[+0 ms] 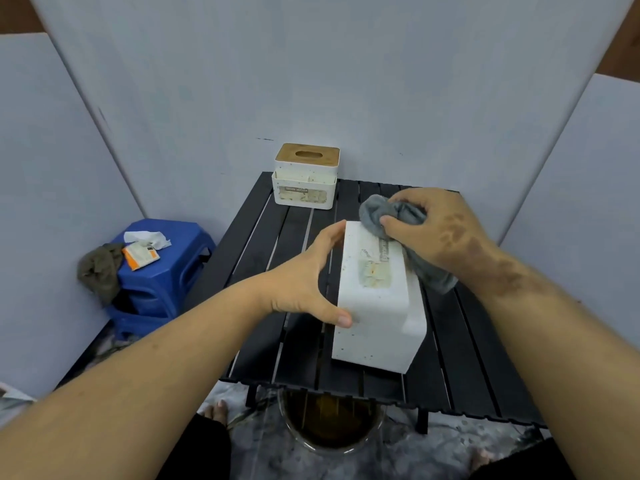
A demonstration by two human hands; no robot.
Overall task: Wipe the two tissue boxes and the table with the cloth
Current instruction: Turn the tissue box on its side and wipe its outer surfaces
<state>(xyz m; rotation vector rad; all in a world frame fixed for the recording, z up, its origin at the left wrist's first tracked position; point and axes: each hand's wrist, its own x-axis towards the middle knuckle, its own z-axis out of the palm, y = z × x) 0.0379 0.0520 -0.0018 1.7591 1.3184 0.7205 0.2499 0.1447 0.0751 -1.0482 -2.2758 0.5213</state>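
Note:
A white tissue box (377, 306) lies tipped on its side in the middle of the black slatted table (277, 244), its stained label face turned up. My left hand (304, 275) grips its left side, thumb at the near corner. My right hand (433, 230) holds a bunched grey cloth (377, 211) against the box's far top edge; the cloth's tail hangs down behind the box. A second white tissue box (306, 178) with a wooden lid stands upright at the table's far edge, untouched.
A blue plastic stool (166, 271) stands left of the table with a brown rag (98, 268), an orange packet (140, 254) and crumpled tissue on it. Grey wall panels enclose the space. A round glass bowl (329, 424) sits on the floor under the table's near edge.

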